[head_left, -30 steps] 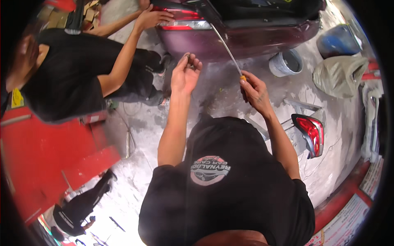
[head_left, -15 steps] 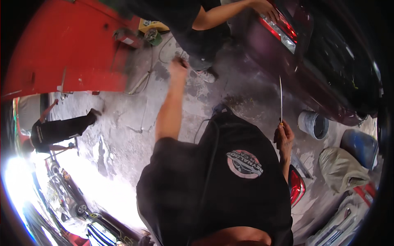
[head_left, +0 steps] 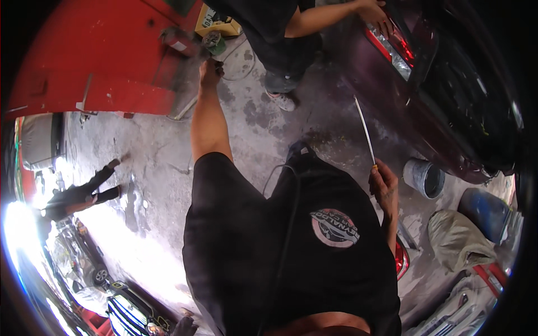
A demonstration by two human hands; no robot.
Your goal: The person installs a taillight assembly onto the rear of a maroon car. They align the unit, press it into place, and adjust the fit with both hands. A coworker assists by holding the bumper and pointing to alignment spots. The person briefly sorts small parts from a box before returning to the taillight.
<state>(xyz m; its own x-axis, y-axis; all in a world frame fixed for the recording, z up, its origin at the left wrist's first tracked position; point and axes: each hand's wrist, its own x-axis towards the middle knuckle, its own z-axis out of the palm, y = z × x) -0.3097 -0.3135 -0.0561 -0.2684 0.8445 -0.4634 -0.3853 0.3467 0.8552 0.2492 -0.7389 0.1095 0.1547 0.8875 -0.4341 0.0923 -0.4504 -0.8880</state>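
Fingers of right hand [head_left: 384,187] pinching long thin rod [head_left: 365,130] at its lower end, rod pointing up-and-away toward car; left hand [head_left: 210,70] reaching far forward, grip unclear.

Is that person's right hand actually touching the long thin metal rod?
Touching. The head view shows the right hand closed around the yellowish lower end of the long thin rod, which rises from the fist toward the dark red car, with no gap between them.

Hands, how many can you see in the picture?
3: the left hand reaches up by the red panel, the right hand holds a long thin rod, and another person's hand touches the car's tail light. More may be hidden.
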